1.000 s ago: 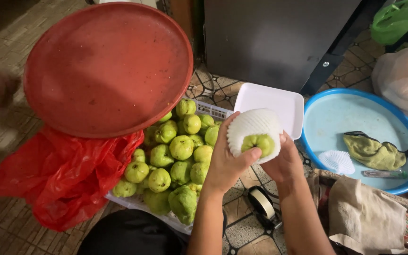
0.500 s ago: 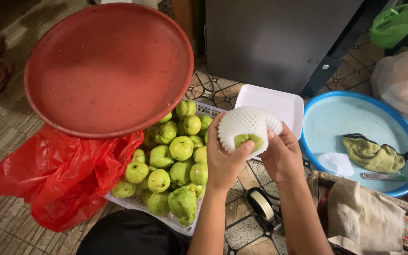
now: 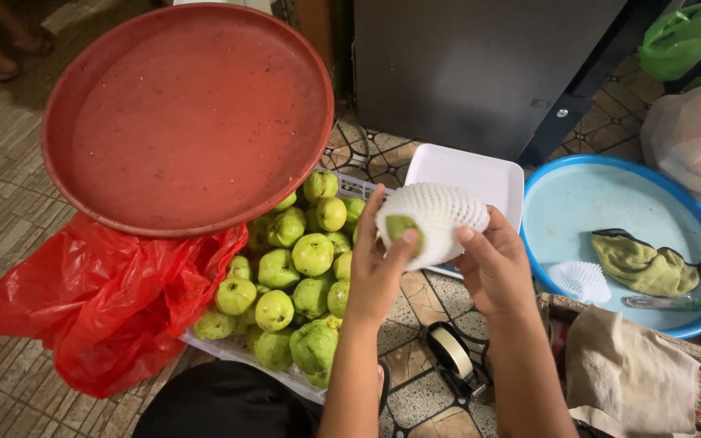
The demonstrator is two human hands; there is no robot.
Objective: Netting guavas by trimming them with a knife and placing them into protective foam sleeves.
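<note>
Both my hands hold a green guava wrapped in a white foam net sleeve (image 3: 436,217); a bit of green fruit shows at the sleeve's open end. My left hand (image 3: 376,268) grips it from the left with the thumb near the opening. My right hand (image 3: 496,268) supports it from below and the right. Under my hands lies a white crate (image 3: 229,350) heaped with green guavas (image 3: 298,264). A white foam tray (image 3: 468,174) sits just behind the wrapped fruit.
A big round red tray (image 3: 184,118) stands at the upper left over a red plastic bag (image 3: 95,304). A blue basin (image 3: 634,243) at right holds a green cloth, another foam net and a pen-like tool. A tape roll (image 3: 454,354) lies on the tiled floor.
The wrapped guava has been turned, so its opening now points left and lower. My hands shifted round it, staying in about the same place.
</note>
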